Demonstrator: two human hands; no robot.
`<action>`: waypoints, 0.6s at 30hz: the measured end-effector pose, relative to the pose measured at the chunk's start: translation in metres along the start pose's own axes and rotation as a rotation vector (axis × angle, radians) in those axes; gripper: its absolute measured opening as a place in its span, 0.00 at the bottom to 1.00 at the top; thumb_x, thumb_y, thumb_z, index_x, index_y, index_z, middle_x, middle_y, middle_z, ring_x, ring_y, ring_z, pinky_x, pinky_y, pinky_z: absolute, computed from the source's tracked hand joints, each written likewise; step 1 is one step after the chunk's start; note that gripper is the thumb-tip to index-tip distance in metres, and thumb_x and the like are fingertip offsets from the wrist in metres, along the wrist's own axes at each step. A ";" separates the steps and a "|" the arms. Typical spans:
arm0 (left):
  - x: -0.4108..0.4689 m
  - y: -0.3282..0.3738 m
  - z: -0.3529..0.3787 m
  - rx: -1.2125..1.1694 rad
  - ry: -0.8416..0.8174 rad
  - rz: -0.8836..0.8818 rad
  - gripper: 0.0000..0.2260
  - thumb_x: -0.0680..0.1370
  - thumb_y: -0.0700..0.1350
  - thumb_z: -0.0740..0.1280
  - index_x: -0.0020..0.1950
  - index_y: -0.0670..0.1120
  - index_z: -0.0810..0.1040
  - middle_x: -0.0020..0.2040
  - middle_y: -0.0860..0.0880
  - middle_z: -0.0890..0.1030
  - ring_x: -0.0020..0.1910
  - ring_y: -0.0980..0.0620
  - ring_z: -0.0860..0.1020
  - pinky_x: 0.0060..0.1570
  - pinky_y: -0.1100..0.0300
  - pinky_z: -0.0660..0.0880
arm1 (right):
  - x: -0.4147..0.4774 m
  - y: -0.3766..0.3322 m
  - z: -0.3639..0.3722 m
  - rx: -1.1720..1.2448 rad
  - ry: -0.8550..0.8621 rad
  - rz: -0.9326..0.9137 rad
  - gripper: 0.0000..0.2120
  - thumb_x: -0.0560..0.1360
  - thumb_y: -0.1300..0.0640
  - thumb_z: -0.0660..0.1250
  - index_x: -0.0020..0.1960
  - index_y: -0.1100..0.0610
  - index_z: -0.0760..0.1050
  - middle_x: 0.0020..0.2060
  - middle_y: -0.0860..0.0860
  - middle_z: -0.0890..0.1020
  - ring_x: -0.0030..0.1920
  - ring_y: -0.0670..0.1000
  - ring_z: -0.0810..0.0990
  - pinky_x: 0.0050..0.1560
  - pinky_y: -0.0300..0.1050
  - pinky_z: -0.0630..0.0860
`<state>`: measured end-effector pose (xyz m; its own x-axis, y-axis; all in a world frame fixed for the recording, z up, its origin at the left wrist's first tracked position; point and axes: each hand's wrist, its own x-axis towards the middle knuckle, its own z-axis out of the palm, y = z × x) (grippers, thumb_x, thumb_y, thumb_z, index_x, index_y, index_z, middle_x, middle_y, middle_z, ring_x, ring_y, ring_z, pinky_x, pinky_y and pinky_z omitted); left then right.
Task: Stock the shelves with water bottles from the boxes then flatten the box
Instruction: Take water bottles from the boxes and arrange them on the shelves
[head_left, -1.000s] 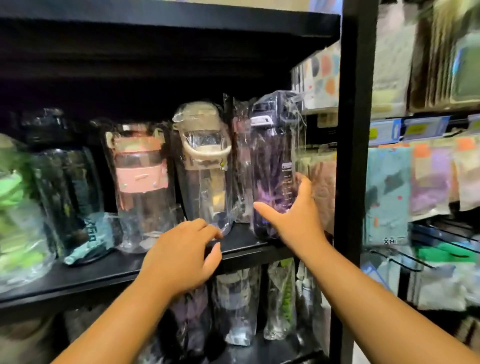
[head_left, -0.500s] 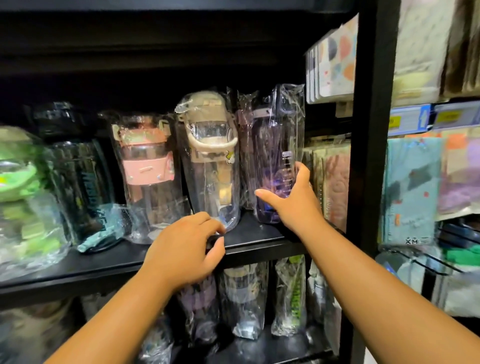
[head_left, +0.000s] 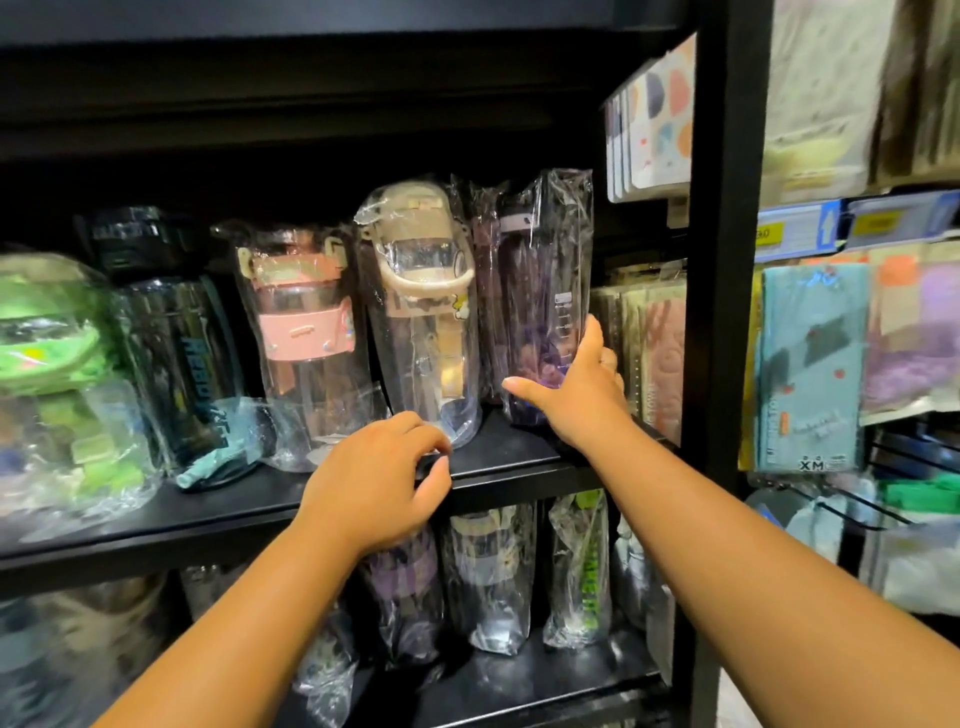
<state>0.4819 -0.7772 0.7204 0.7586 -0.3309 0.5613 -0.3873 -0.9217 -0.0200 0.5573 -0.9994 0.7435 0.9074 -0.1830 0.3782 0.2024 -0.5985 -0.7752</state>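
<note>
The right hand has its grip on the purple bottle, low on the body. The thumb lies across the front and the fingers curl round the right side, so the grip is half closed around the bottle. The bottle is wrapped in clear plastic and stands upright at the right end of the shelf, its base on the board. Its long axis is vertical, the cap points up, and the printed scale faces the camera.

The left hand is at the front edge of the same shelf. Its fingers bend over the top of the edge and the thumb lies against the front face – a loose grip on the board. The fingertips are just beside the plastic of the beige bottle; I cannot tell if they touch it.

To the left of the beige bottle stand a pink bottle, a dark bottle and a green bottle, all upright in plastic. More wrapped bottles stand on the shelf below. A black post rises just right of the purple bottle.
</note>
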 end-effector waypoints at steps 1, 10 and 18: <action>-0.001 0.001 -0.001 -0.017 0.003 -0.028 0.18 0.77 0.59 0.54 0.56 0.55 0.80 0.50 0.57 0.78 0.48 0.54 0.79 0.44 0.58 0.73 | -0.004 0.000 -0.003 -0.025 0.016 0.007 0.60 0.66 0.35 0.75 0.79 0.48 0.36 0.78 0.54 0.53 0.74 0.60 0.62 0.68 0.60 0.69; -0.072 0.051 0.033 -0.069 0.252 -0.081 0.22 0.76 0.55 0.61 0.66 0.46 0.76 0.70 0.45 0.74 0.70 0.42 0.71 0.70 0.42 0.65 | -0.140 0.050 -0.025 -0.396 0.004 -0.375 0.41 0.73 0.33 0.64 0.79 0.47 0.54 0.78 0.52 0.56 0.78 0.58 0.52 0.76 0.59 0.58; -0.214 0.121 0.132 -0.262 -0.210 -0.051 0.26 0.76 0.58 0.62 0.72 0.48 0.70 0.78 0.46 0.64 0.78 0.41 0.62 0.76 0.42 0.56 | -0.303 0.191 -0.014 -0.608 -0.337 -0.249 0.37 0.70 0.34 0.58 0.75 0.48 0.62 0.74 0.55 0.66 0.73 0.63 0.64 0.66 0.66 0.69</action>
<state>0.3424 -0.8444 0.4890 0.8613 -0.3454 0.3727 -0.4470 -0.8637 0.2327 0.3158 -1.0693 0.4879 0.9451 0.2051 0.2545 0.2657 -0.9356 -0.2325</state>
